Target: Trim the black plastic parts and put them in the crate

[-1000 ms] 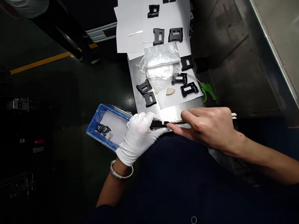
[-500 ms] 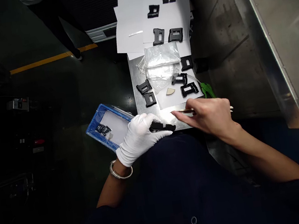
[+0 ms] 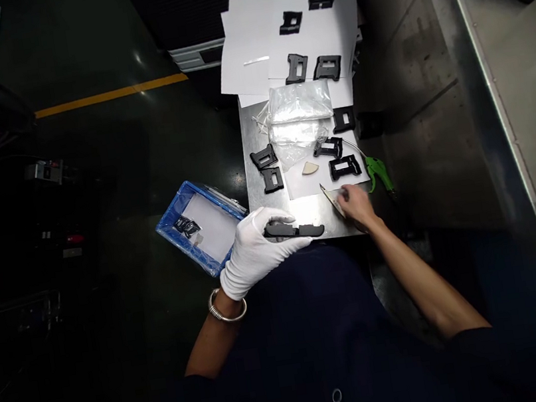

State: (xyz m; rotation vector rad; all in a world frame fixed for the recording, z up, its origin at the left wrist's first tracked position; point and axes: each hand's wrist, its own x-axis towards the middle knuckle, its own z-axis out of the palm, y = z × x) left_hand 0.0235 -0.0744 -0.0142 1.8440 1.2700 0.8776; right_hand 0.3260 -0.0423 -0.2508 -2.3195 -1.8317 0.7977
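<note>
My left hand (image 3: 255, 250), in a white glove, is closed on a black plastic part (image 3: 297, 231), holding it edge-on over the front of the metal table. The thumb and fingers grip its left end, and its right end sticks out free. My bare right hand (image 3: 359, 206) is low over the table's front right corner, its fingers blurred. Beside those fingers a slim pointed tool (image 3: 331, 201) slants over the tabletop. Whether the fingers grip it or only touch it I cannot make out. Two black frame-shaped parts (image 3: 273, 179) lie left of a beige wedge-shaped piece (image 3: 310, 168).
Several more black parts (image 3: 327, 68) rest on white paper sheets (image 3: 243, 36) farther back. Clear plastic bags (image 3: 299, 105) lie mid-table. A green air gun (image 3: 378, 171) is at the right edge. A blue bin (image 3: 169, 216) with small dark pieces stands left; a metal wall (image 3: 410, 72) rises right.
My right hand has moved down onto the table's front right with the pointed tool, which now slants differently. The black part in my left hand has turned slightly. The person at upper left is out of view.
</note>
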